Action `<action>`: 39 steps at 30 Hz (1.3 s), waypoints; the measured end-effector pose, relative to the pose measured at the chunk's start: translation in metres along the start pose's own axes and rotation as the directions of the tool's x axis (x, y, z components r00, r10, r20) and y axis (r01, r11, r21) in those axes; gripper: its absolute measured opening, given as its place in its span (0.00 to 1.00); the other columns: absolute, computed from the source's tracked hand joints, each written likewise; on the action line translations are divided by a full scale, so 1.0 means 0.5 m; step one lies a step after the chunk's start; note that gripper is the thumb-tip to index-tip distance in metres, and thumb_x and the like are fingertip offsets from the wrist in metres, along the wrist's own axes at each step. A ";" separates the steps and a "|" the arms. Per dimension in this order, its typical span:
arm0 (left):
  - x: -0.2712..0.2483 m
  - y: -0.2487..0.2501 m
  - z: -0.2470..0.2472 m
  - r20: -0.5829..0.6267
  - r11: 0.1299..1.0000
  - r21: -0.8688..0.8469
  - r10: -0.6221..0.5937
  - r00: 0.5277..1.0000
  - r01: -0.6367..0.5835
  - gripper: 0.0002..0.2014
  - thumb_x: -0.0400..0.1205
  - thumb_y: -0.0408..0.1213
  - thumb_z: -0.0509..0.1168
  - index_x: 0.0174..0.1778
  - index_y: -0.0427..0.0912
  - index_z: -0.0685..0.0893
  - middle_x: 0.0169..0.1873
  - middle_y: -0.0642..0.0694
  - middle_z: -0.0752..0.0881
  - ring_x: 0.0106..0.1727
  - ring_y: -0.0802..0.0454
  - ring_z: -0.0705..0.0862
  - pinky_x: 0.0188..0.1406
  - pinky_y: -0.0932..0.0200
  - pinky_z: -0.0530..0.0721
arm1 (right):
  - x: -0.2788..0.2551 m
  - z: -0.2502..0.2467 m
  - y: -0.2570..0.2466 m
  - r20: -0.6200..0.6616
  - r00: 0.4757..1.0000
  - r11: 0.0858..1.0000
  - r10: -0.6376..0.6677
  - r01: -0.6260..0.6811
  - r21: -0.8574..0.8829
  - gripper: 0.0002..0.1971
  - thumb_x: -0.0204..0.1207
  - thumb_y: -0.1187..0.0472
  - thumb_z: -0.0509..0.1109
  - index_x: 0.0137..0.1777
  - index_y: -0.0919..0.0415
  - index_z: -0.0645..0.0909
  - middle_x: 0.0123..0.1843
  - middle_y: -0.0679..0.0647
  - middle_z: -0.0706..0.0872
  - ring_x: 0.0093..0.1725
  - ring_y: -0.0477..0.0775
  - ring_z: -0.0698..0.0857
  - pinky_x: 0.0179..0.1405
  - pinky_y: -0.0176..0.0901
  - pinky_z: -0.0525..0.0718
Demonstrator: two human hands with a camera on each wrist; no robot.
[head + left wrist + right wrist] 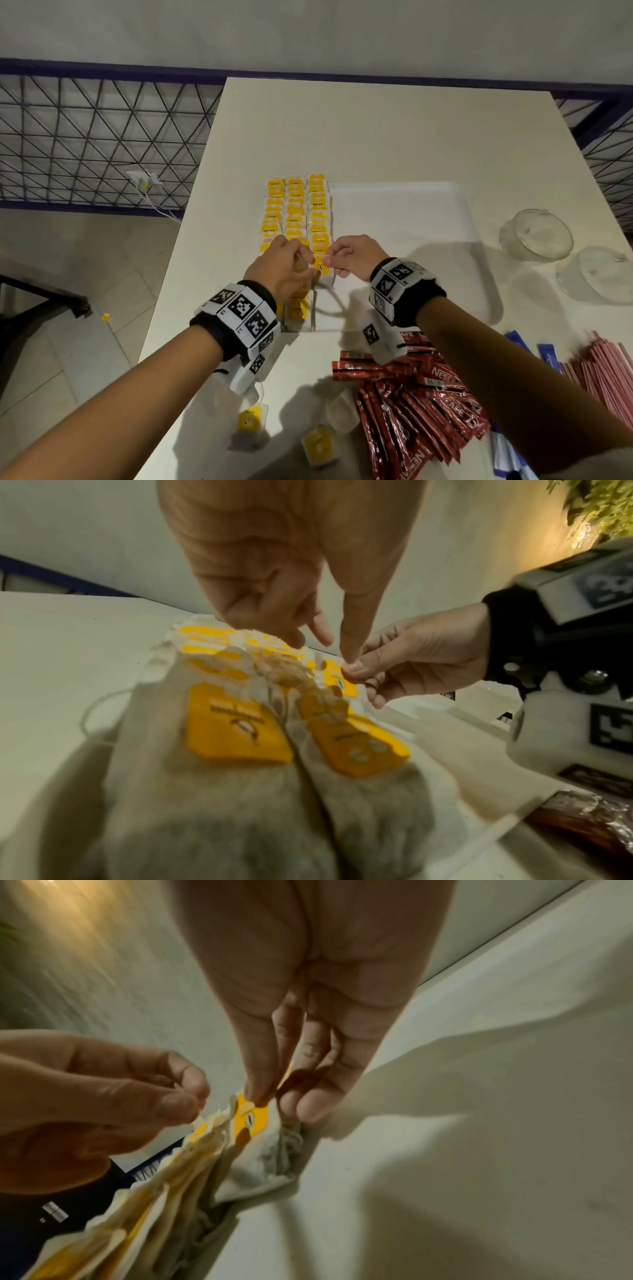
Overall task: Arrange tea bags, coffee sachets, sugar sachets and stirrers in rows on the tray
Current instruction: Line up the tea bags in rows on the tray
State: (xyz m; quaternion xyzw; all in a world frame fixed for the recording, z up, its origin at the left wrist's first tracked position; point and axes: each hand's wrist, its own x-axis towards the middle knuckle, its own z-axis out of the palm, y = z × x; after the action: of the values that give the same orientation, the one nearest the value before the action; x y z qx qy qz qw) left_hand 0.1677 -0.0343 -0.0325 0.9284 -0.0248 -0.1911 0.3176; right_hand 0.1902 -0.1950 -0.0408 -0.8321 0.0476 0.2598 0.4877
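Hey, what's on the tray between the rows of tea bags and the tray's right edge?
Nothing: in the head view the tray is bare white between the tea bag rows and its right rim, crossed only by shadows.

three tea bag rows, two glass bowls

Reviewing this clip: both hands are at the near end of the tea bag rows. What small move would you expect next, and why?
Probably the right hand lowers the tea bag it pinches by its yellow tag into the third row, then lets go. The bag hangs at that row's near end, and the left hand seems to steady the neighbouring bags.
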 end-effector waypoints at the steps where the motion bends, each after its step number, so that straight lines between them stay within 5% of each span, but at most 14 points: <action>1: 0.000 0.001 -0.001 0.012 0.999 0.040 -0.017 1.000 0.016 0.08 0.78 0.44 0.69 0.44 0.51 0.74 0.50 0.51 0.68 0.49 0.54 0.74 0.55 0.58 0.76 | 0.004 0.000 -0.003 -0.002 1.000 1.000 0.006 -0.006 0.007 0.09 0.72 0.63 0.74 0.33 0.54 0.79 0.26 0.51 0.81 0.27 0.47 0.79 0.38 0.37 0.82; 7: 0.003 0.033 0.004 0.031 0.954 0.300 -0.023 0.999 0.013 0.12 0.76 0.51 0.69 0.48 0.49 0.81 0.54 0.49 0.68 0.61 0.49 0.73 0.56 0.54 0.77 | 0.014 0.004 -0.010 0.001 0.998 0.997 0.058 -0.058 0.048 0.09 0.73 0.66 0.73 0.34 0.57 0.79 0.27 0.54 0.83 0.28 0.51 0.81 0.46 0.44 0.85; 13: 0.019 0.049 0.020 0.072 0.844 0.534 0.009 0.997 -0.046 0.26 0.77 0.54 0.67 0.66 0.42 0.76 0.65 0.41 0.67 0.67 0.42 0.68 0.58 0.51 0.72 | 0.016 0.000 -0.009 -0.017 0.998 0.998 0.054 -0.054 0.040 0.10 0.74 0.67 0.72 0.33 0.57 0.78 0.27 0.55 0.82 0.23 0.47 0.80 0.30 0.31 0.81; 17: 0.019 0.053 0.021 0.075 0.822 0.566 0.016 0.997 -0.056 0.29 0.78 0.56 0.65 0.68 0.40 0.74 0.67 0.40 0.67 0.68 0.41 0.67 0.60 0.50 0.72 | 0.020 -0.004 -0.008 -0.020 0.999 0.999 0.043 -0.043 0.014 0.09 0.73 0.64 0.73 0.34 0.57 0.76 0.26 0.54 0.82 0.17 0.39 0.78 0.23 0.24 0.79; 22: -0.002 0.054 0.011 -0.004 0.877 0.478 0.049 0.999 -0.041 0.20 0.79 0.52 0.64 0.61 0.43 0.79 0.60 0.42 0.71 0.65 0.44 0.70 0.56 0.54 0.71 | 0.000 -0.017 -0.007 -0.034 0.999 0.999 0.032 -0.031 0.026 0.10 0.72 0.57 0.75 0.44 0.62 0.78 0.30 0.54 0.82 0.28 0.49 0.81 0.35 0.37 0.83; 25: -0.039 0.044 -0.008 -0.101 0.934 0.357 0.047 0.994 -0.007 0.16 0.80 0.49 0.64 0.55 0.42 0.82 0.55 0.42 0.74 0.62 0.45 0.72 0.57 0.54 0.72 | -0.025 -0.022 -0.004 -0.029 0.998 0.997 -0.055 0.053 -0.049 0.09 0.71 0.56 0.75 0.41 0.58 0.77 0.31 0.52 0.80 0.28 0.49 0.78 0.32 0.38 0.79; 28: -0.094 0.013 -0.041 -0.131 0.963 0.268 0.026 0.991 0.010 0.10 0.80 0.45 0.64 0.49 0.43 0.84 0.45 0.46 0.73 0.55 0.46 0.76 0.55 0.54 0.75 | -0.064 -0.014 -0.009 0.091 0.986 0.977 -0.137 0.149 -0.153 0.10 0.71 0.56 0.75 0.35 0.50 0.76 0.34 0.47 0.79 0.31 0.44 0.78 0.34 0.35 0.76; 31: -0.158 -0.040 -0.071 -0.035 0.967 0.243 -0.064 0.997 0.070 0.12 0.78 0.47 0.67 0.49 0.43 0.83 0.40 0.49 0.72 0.48 0.47 0.78 0.56 0.55 0.76 | -0.123 -0.001 -0.019 0.275 0.938 0.930 -0.213 0.281 -0.236 0.10 0.73 0.62 0.73 0.35 0.49 0.77 0.33 0.42 0.77 0.31 0.36 0.77 0.35 0.23 0.73; 34: -0.226 -0.085 -0.074 0.147 0.938 0.300 -0.224 0.963 0.173 0.28 0.69 0.59 0.69 0.59 0.45 0.79 0.47 0.50 0.72 0.48 0.49 0.77 0.59 0.56 0.75 | -0.177 0.020 -0.021 0.448 0.874 0.857 -0.188 0.368 -0.360 0.03 0.74 0.62 0.71 0.46 0.57 0.82 0.36 0.45 0.79 0.36 0.37 0.78 0.36 0.23 0.72; 37: -0.273 -0.093 -0.048 0.270 0.919 0.327 -0.313 0.911 0.219 0.46 0.52 0.69 0.66 0.64 0.47 0.73 0.54 0.50 0.70 0.55 0.49 0.78 0.63 0.55 0.74 | -0.198 0.057 -0.006 0.601 0.798 0.698 -0.046 0.455 -0.552 0.11 0.74 0.56 0.70 0.56 0.56 0.81 0.51 0.51 0.83 0.51 0.50 0.79 0.50 0.39 0.74; 39: -0.287 -0.094 -0.025 0.276 0.911 0.325 -0.350 0.895 0.256 0.52 0.41 0.72 0.56 0.61 0.46 0.71 0.53 0.50 0.69 0.55 0.50 0.76 0.64 0.55 0.74 | -0.208 0.079 0.004 0.656 0.754 0.618 0.033 0.500 -0.607 0.16 0.74 0.52 0.71 0.60 0.54 0.79 0.47 0.46 0.78 0.49 0.49 0.75 0.48 0.39 0.70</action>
State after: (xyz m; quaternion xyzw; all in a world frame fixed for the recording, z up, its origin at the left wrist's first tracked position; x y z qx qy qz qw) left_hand 0.0363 0.0345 -0.0028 0.9113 0.0423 -0.3848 0.1404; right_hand 0.0848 -0.1810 -0.0080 -0.8239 -0.3404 0.4380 0.1161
